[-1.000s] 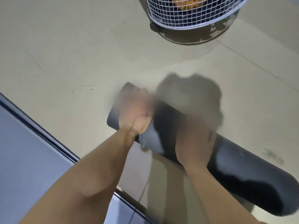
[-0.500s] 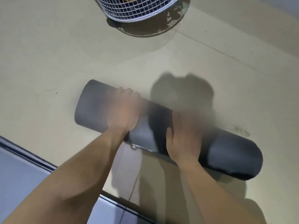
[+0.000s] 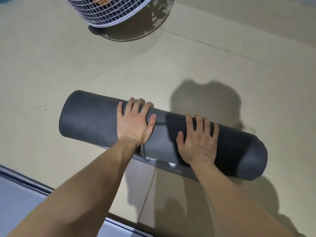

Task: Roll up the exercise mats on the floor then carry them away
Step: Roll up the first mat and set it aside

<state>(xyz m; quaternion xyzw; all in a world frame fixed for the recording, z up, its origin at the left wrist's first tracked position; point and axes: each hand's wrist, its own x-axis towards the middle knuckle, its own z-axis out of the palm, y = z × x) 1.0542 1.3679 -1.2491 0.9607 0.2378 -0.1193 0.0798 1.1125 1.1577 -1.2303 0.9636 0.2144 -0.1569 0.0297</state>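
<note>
Well, from the head view, the mat (image 3: pixel 95 120) lay as a fat dark roll on the floor (image 3: pixel 51 65), slanting from upper left to lower right, both ends inside the picture. A second before, its right end had run off the edge and both hands were a blur of motion on it; half a second before, they were still smeared. Now they were sharp and settled. The left hand (image 3: pixel 135 122) lay flat on top of the roll left of its middle, fingers spread wide, gripping nothing. The right hand (image 3: pixel 198 139) lay the same way further right, palm down, fingers splayed over the curve. The outer edge (image 3: pixel 148 157) showed low on the near side, between the wrists, touching the floor. By my reading the rolling push had ended and this mat was wound up, so the lift came next, and that loose edge could spring open if the palms left too soon. A wire basket (image 3: pixel 109 12) stood well beyond the roll, and a pale flat mat (image 3: pixel 17 202) at lower left looked not yet rolled.
</note>
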